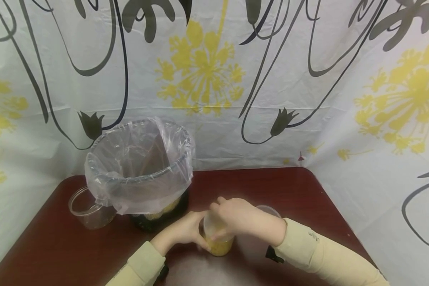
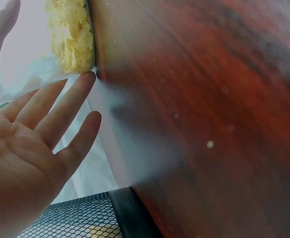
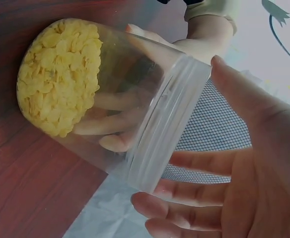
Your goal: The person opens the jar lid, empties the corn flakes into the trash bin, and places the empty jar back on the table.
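Note:
A clear plastic jar with yellow flakes at its bottom stands tilted over the dark red table. Its screw lid is translucent. My left hand curves round the side of the jar, thumb and fingers on opposite sides; in the right wrist view its fingers show through the clear wall. From above, my right hand holds the lid, thumb at one edge and fingers at the other. In the head view the right hand hides much of the lid.
Behind on the left stands a mesh bin lined with a clear plastic bag. Beside it lies a clear round container. Part of a clear round rim shows behind the right wrist. A patterned curtain closes off the table's back and sides.

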`<state>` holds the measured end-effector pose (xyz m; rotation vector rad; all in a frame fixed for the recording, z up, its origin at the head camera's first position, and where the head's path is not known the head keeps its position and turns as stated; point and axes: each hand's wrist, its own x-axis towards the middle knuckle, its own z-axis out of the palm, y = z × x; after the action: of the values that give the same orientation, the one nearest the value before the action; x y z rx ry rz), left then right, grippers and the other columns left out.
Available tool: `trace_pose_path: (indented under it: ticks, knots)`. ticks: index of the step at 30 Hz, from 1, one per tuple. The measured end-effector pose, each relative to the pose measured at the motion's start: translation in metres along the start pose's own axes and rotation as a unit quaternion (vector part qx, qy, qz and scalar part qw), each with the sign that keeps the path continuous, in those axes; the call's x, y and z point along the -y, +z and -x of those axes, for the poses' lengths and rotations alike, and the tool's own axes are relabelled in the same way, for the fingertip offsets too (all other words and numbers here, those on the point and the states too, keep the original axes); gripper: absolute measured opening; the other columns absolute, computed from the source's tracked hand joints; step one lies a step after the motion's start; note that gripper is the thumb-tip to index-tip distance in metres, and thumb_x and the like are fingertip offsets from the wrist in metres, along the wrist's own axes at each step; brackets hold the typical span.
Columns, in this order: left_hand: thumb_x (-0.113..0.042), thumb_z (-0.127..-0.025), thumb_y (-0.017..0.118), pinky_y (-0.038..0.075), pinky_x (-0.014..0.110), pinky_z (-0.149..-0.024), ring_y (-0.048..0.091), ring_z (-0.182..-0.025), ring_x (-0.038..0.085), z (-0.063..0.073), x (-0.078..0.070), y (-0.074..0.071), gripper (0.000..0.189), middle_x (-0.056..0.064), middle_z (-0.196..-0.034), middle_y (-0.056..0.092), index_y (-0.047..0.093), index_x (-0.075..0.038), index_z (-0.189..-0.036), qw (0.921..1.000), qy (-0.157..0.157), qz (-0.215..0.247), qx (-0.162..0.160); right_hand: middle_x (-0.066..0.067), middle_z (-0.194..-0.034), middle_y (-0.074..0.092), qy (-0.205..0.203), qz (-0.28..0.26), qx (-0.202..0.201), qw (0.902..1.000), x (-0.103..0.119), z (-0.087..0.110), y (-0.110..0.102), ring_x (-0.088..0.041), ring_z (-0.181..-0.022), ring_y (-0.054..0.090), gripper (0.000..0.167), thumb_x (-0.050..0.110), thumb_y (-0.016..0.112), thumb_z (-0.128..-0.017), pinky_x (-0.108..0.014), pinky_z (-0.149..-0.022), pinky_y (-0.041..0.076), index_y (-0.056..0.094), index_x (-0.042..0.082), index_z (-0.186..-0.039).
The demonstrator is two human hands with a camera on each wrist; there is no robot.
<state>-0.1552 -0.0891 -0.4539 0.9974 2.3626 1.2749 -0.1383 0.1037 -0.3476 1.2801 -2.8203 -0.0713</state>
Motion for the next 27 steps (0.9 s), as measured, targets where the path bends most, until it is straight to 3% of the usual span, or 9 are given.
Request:
trace_pose_path:
  ticks: [5,8,12,18,23,27]
  knots:
    - [-0.019,-0.056,0.093,0.051,0.024,-0.082,0.065,-0.066,0.007,0.001,0.0,0.001,0.074,-0.007,-0.104,0.064,0.057,-0.015,-0.121,0.9993,-0.011,0.034,0.012,0.002,-0.078,0.047,-0.003,-0.004,0.004,1.0,0.0,0.001,-0.001,-0.015,-0.055,0.049,0.056,0.058,0.075,-0.063,-0.03,-0.049,0.045,0.057,0.014,-0.092]
    - [-0.021,-0.056,0.093,0.049,0.025,-0.085,0.065,-0.075,0.006,0.0,0.0,0.0,0.075,-0.008,-0.105,0.064,0.057,-0.016,-0.121,0.9996,-0.009,0.024,0.009,0.002,-0.079,0.047,-0.013,0.001,0.006,0.9999,0.0,0.001,-0.002,-0.014,-0.056,0.049,0.056,0.058,0.075,-0.064,-0.028,-0.049,0.045,0.058,0.014,-0.093]
    - [-0.025,-0.054,0.093,0.044,0.028,-0.094,0.057,-0.1,0.005,0.0,0.0,0.0,0.078,-0.011,-0.109,0.063,0.057,-0.016,-0.123,0.9999,0.001,-0.013,-0.001,0.003,-0.081,0.046,-0.036,0.004,0.004,0.9993,-0.001,0.0,-0.003,-0.012,-0.056,0.048,0.054,0.056,0.075,-0.065,-0.026,-0.051,0.045,0.059,0.014,-0.095]
    - [-0.028,-0.053,0.093,0.043,0.028,-0.096,0.057,-0.103,0.006,-0.001,0.001,-0.001,0.081,-0.01,-0.111,0.063,0.056,-0.016,-0.124,0.9996,0.005,-0.027,-0.005,0.004,-0.088,0.049,-0.05,-0.024,0.04,0.9977,-0.004,-0.001,-0.007,-0.015,-0.067,0.051,0.053,0.05,0.077,-0.068,-0.027,-0.059,0.047,0.061,0.018,-0.106]
    - [-0.028,-0.053,0.093,0.043,0.029,-0.096,0.056,-0.105,0.006,-0.001,0.001,-0.001,0.084,-0.01,-0.112,0.062,0.054,-0.017,-0.127,0.9995,0.013,-0.028,-0.009,0.006,-0.097,0.052,-0.05,-0.055,0.084,0.9937,-0.007,-0.002,-0.011,-0.018,-0.078,0.052,0.056,0.036,0.082,-0.064,-0.028,-0.067,0.048,0.061,0.023,-0.114]
    - [-0.029,-0.053,0.093,0.041,0.029,-0.098,0.055,-0.106,0.006,-0.001,0.001,-0.001,0.084,-0.011,-0.113,0.061,0.054,-0.017,-0.127,0.9996,0.006,-0.027,-0.008,0.006,-0.109,0.055,-0.073,-0.076,0.095,0.9899,-0.007,-0.002,-0.014,-0.018,-0.085,0.052,0.061,0.03,0.084,-0.062,-0.028,-0.073,0.047,0.062,0.024,-0.118]
